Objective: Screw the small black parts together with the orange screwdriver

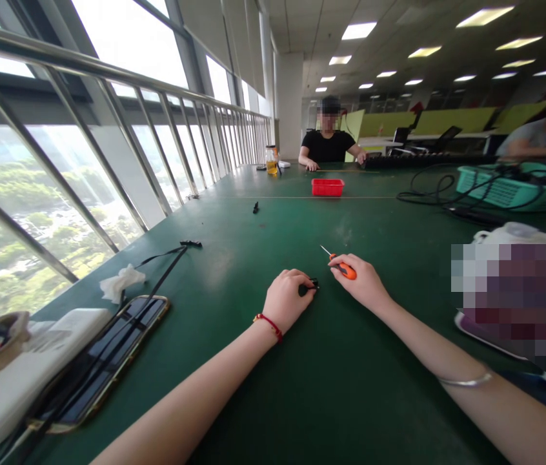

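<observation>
My left hand (291, 296), with a red bracelet at its wrist, rests on the green tabletop (253, 242). Its fingers are closed on a small black part (315, 283), which they mostly cover; I cannot make out its kind. To the right, my right hand (361, 278) grips a screwdriver (347, 268) by its orange and black handle. The thin metal shaft points up and left, away from the black part. A short gap lies between the two hands. Farther off on the table is another small black piece (255, 207).
A phone (122, 361), a white device (26, 381), black straps (169, 268) and crumpled tissue (122, 283) lie left. Ahead are a red box (328, 188), a jar (272, 161) and a seated person (328, 139). Right stand a teal basket (490, 190) with cables and a plastic bag (515, 236).
</observation>
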A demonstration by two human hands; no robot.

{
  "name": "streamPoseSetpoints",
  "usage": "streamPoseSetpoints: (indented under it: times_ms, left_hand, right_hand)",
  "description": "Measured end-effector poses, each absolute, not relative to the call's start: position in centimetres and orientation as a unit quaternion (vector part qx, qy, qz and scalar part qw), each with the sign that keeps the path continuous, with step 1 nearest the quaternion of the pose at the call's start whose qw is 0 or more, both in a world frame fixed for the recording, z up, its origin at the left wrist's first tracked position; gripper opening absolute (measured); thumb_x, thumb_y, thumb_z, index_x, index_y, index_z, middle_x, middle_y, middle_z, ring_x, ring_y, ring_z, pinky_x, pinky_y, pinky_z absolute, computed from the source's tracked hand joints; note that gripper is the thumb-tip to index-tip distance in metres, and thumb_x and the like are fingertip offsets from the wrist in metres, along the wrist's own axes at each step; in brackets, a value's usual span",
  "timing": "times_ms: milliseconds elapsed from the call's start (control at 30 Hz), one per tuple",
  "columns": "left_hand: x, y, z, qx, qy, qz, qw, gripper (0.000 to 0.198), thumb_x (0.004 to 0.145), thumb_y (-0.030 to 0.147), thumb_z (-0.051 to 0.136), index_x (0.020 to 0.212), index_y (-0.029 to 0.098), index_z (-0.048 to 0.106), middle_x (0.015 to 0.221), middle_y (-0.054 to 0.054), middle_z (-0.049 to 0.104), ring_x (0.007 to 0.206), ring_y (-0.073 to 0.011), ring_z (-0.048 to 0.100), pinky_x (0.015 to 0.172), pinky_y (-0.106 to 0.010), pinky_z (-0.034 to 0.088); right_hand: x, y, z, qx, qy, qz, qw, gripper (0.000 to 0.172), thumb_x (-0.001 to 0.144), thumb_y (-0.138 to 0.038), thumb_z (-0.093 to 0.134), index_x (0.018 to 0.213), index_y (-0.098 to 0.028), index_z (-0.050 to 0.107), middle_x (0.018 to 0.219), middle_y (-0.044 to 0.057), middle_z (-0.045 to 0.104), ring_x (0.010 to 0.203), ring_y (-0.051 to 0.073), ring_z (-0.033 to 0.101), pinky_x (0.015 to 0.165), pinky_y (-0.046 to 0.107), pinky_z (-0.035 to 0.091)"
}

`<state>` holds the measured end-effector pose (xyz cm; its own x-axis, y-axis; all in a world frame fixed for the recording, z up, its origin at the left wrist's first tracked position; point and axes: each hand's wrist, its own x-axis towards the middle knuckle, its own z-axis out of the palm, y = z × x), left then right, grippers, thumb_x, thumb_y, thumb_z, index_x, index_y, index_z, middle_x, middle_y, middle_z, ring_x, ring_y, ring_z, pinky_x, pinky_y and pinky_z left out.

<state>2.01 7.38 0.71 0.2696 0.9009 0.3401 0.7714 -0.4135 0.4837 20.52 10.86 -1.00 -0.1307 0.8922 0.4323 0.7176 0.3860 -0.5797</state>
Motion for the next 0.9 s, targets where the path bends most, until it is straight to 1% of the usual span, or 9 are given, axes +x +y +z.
streamPoseSetpoints:
  times_ms: [200,267,300,367,467,567,633,767,900]
  left_hand:
    - [-5.4,8.4,2.6,0.714,0.629,0.307,0.038,0.016,0.077,0.026,0.057,0.080,0.019,0.071,0.100,-0.003,0.070,0.096,-0.0211,0.062,0.091,-0.033,0.047]
    - [-9.0,8.5,2.9,0.661,0.685,0.306,0.015,0.021,0.077,0.031,0.055,0.082,0.018,0.071,0.098,-0.005,0.070,0.092,-0.0226,0.064,0.086,-0.033,0.049]
    - [-10.6,8.5,3.0,0.635,0.710,0.304,-0.002,0.024,0.077,0.033,0.054,0.084,0.018,0.072,0.099,-0.006,0.070,0.094,-0.0238,0.063,0.085,-0.033,0.049]
    - [-12.9,8.1,3.1,0.599,0.749,0.282,-0.029,0.028,0.076,0.036,0.053,0.086,0.018,0.072,0.100,-0.006,0.070,0.096,-0.0260,0.063,0.083,-0.034,0.049]
    - [-14.1,7.5,3.4,0.558,0.797,0.230,-0.036,0.034,0.077,0.040,0.051,0.092,0.019,0.072,0.100,-0.008,0.071,0.096,-0.0285,0.063,0.078,-0.034,0.049]
    - [-14.0,7.2,3.9,0.551,0.813,0.184,-0.027,0.034,0.076,0.043,0.051,0.091,0.021,0.073,0.098,-0.008,0.071,0.095,-0.0292,0.063,0.070,-0.032,0.049]
    - [-14.1,7.1,4.2,0.554,0.808,0.198,-0.031,0.033,0.077,0.043,0.051,0.090,0.022,0.073,0.098,-0.007,0.070,0.094,-0.0278,0.062,0.068,-0.030,0.048]
    - [-15.0,7.2,4.7,0.555,0.794,0.241,-0.065,0.034,0.078,0.042,0.050,0.093,0.019,0.072,0.101,-0.008,0.069,0.094,-0.0265,0.062,0.070,-0.031,0.047]
    - [-15.9,7.4,4.3,0.554,0.801,0.224,-0.028,0.036,0.078,0.042,0.050,0.097,0.020,0.071,0.095,-0.008,0.070,0.091,-0.0261,0.062,0.069,-0.030,0.045]
  right_hand:
    - [20.3,10.6,-0.8,-0.552,-0.746,0.113,0.355,0.014,0.079,-0.027,0.051,0.087,-0.026,0.063,0.092,0.001,0.063,0.079,0.017,0.060,0.066,0.029,0.044]
    - [20.2,10.5,-0.7,-0.557,-0.747,0.112,0.346,0.014,0.079,-0.028,0.051,0.088,-0.026,0.063,0.093,0.000,0.063,0.080,0.017,0.060,0.065,0.029,0.044]
    - [20.2,10.5,-0.7,-0.559,-0.747,0.111,0.342,0.015,0.079,-0.028,0.051,0.088,-0.026,0.063,0.094,0.000,0.063,0.080,0.017,0.060,0.064,0.029,0.044]
    - [20.1,10.5,-0.7,-0.561,-0.748,0.107,0.339,0.014,0.079,-0.028,0.051,0.088,-0.026,0.063,0.093,0.000,0.063,0.079,0.017,0.060,0.063,0.029,0.044]
    - [20.2,10.4,-0.8,-0.559,-0.749,0.102,0.340,0.014,0.079,-0.027,0.051,0.087,-0.026,0.063,0.093,0.000,0.063,0.078,0.017,0.061,0.062,0.029,0.044]
    - [20.3,10.5,-0.9,-0.553,-0.752,0.098,0.345,0.014,0.079,-0.028,0.051,0.087,-0.027,0.063,0.092,0.000,0.064,0.077,0.017,0.061,0.062,0.029,0.045]
    - [20.3,10.5,-1.0,-0.550,-0.754,0.093,0.348,0.014,0.079,-0.028,0.052,0.087,-0.026,0.064,0.092,0.001,0.065,0.076,0.017,0.061,0.061,0.029,0.045]
    - [20.3,10.6,-1.0,-0.554,-0.755,0.091,0.339,0.015,0.079,-0.027,0.052,0.087,-0.027,0.063,0.094,0.000,0.065,0.078,0.017,0.061,0.062,0.029,0.044]
    - [20.3,10.5,-0.9,-0.561,-0.756,0.095,0.325,0.015,0.079,-0.026,0.051,0.088,-0.027,0.063,0.094,0.000,0.064,0.078,0.017,0.061,0.062,0.028,0.043]
